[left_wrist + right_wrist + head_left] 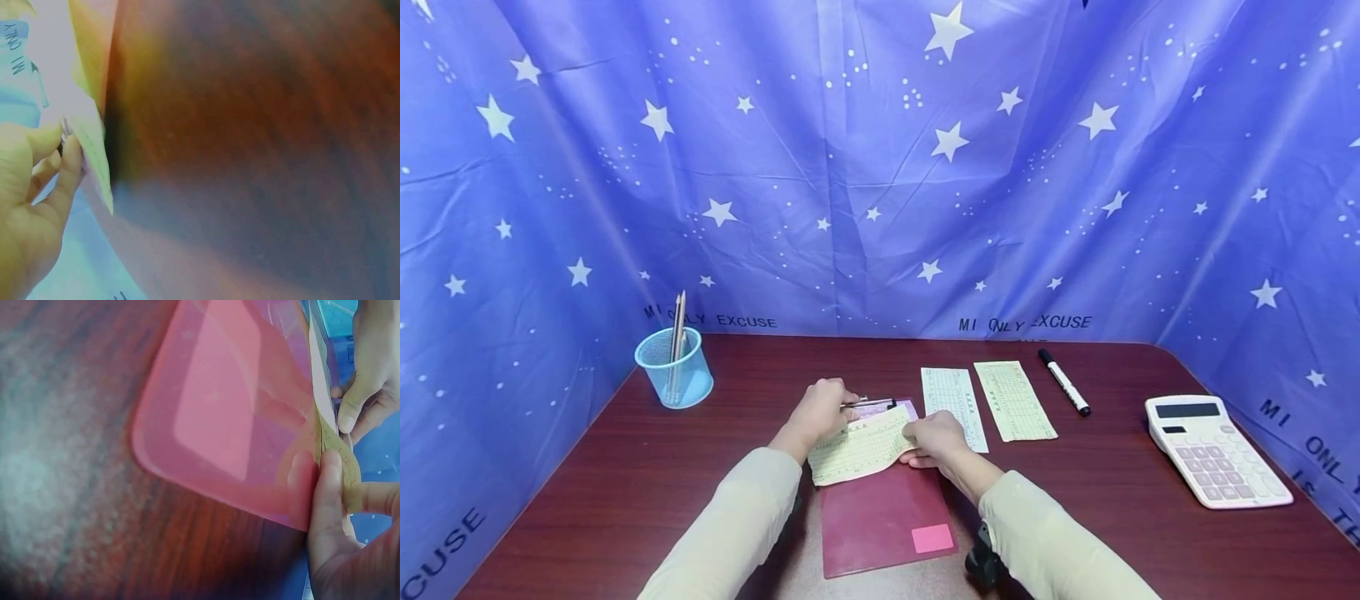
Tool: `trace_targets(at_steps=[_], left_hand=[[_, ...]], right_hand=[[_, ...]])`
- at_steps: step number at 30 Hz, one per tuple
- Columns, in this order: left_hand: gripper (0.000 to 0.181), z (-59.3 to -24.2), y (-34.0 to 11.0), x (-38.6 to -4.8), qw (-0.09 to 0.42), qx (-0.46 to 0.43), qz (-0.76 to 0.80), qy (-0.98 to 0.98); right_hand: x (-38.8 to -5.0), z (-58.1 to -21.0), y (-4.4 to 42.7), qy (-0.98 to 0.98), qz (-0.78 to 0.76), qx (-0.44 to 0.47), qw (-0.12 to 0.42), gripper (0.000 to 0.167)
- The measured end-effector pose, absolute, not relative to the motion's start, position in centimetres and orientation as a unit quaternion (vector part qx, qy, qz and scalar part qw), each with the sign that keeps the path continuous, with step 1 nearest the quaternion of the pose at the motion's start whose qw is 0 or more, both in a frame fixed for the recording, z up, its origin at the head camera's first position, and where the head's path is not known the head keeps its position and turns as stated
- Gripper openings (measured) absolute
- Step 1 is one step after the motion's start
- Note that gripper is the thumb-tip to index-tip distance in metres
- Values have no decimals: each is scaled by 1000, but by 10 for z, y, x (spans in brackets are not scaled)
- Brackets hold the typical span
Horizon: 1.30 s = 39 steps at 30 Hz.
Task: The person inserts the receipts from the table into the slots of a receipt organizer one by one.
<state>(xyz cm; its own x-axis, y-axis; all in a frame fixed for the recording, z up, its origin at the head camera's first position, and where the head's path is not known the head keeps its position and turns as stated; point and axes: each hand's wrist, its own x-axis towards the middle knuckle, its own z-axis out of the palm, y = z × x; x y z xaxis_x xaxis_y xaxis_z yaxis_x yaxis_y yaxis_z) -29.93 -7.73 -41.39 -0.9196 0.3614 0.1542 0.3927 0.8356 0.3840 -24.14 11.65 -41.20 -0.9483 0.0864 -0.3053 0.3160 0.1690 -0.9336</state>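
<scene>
A dark red clipboard (880,517) with a pink label (932,538) lies in front of me, its metal clip (876,403) at the far edge. Over its upper part a pale yellow printed form (857,454) is held slightly raised, and a purple-edged sheet (907,407) shows beneath. My left hand (824,412) pinches the clip at its left end, thumb and fingers closed in the left wrist view. With thumb and fingers, my right hand (937,439) grips the form's right end, which bends; the right wrist view shows the thumb (328,487) against the paper.
Two more printed slips, one white (953,404) and one yellow (1015,402), lie right of the clipboard. Beyond them are a black-capped marker (1065,383) and a white calculator (1217,454). A blue mesh pen cup (677,375) with pencils stands at the back left.
</scene>
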Motion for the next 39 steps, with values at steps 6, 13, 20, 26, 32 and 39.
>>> trace_targets(at_steps=[6, 13, 20, 26, 32, 39], left_hand=[[20, -407, -76, -306, 13, -209, -183, -960], [15, -399, -77, -310, -15, -212, -182, -960], [11, -396, -77, -315, -26, -215, -166, -962], [10, -395, -76, -316, -28, -216, -162, -962], [11, -394, -77, -314, -27, -217, -166, -961], [11, -394, -77, -314, -23, -224, -156, -962]], right_hand=[[-242, -412, 117, 753, -635, 142, 102, 4], [-242, -414, 115, 748, -640, 146, 97, 5], [-243, -414, 113, 747, -640, 154, 88, 5], [-243, -415, 113, 746, -640, 162, 83, 8], [-243, -415, 114, 734, -653, 169, 85, 10], [-245, -416, 114, 715, -672, 174, 83, 18]])
